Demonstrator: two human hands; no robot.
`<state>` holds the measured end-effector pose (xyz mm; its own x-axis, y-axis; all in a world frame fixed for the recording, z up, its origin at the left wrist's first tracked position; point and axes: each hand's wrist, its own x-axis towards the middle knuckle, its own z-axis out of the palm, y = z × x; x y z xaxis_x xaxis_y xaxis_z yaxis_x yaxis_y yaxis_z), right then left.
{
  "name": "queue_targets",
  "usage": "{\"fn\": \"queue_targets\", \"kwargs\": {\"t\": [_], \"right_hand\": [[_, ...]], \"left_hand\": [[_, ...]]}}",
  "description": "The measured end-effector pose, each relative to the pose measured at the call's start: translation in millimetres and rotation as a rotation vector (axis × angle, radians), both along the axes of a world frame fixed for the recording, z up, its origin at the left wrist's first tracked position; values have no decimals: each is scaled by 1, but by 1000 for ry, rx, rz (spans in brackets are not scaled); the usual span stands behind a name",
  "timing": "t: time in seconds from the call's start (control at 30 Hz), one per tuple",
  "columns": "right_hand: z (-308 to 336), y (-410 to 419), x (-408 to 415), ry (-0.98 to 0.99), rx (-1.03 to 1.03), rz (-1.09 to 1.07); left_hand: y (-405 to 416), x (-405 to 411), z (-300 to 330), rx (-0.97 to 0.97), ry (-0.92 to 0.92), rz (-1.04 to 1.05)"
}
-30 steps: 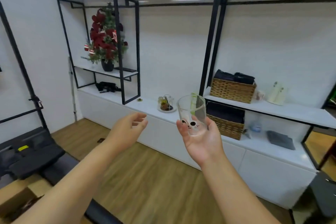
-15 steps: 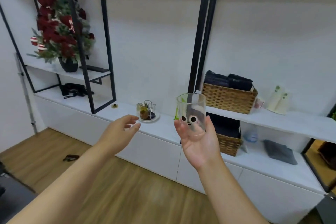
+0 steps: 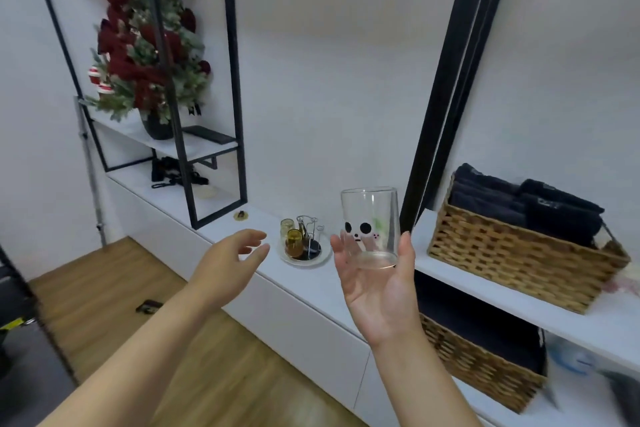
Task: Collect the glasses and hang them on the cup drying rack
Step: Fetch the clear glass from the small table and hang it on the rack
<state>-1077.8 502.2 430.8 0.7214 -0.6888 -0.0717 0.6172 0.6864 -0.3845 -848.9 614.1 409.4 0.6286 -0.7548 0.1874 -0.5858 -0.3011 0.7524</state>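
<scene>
Glass [image 3: 370, 222] upright between right-hand fingers [image 3: 406, 253]

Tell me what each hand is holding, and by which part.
The right hand holds the glass by its lower end, fingers around the sides. The left hand holds nothing.

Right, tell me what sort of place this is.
Probably a home living or storage room: wall shelving on a black metal frame, wicker basket of folded dark cloth, a Christmas arrangement, wood floor.
</scene>
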Motion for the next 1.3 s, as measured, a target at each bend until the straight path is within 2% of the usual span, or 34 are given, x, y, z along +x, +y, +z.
{"fn": "queue_targets", "kwargs": {"t": [0.23, 0.37, 0.67, 0.97, 1.17, 1.3], "right_hand": [[-11, -78, 66, 69, -5, -29], [-31, -110, 109, 123, -102, -62], [-63, -173, 210, 316, -271, -252], [-91, -216, 279, 302, -62, -519], [-129, -261, 306, 323, -16, -564], [-159, -294, 325, 420, 56, -562]], "left_hand": [[-69, 48, -7, 16, -5, 22], [-109, 82, -16, 25, -2, -10], [-193, 207, -49, 123, 3, -212], [-268, 293, -96, 237, 28, -361], [-323, 314, -153, 285, 17, -422], [-355, 328, -205, 329, 35, -401]]}}
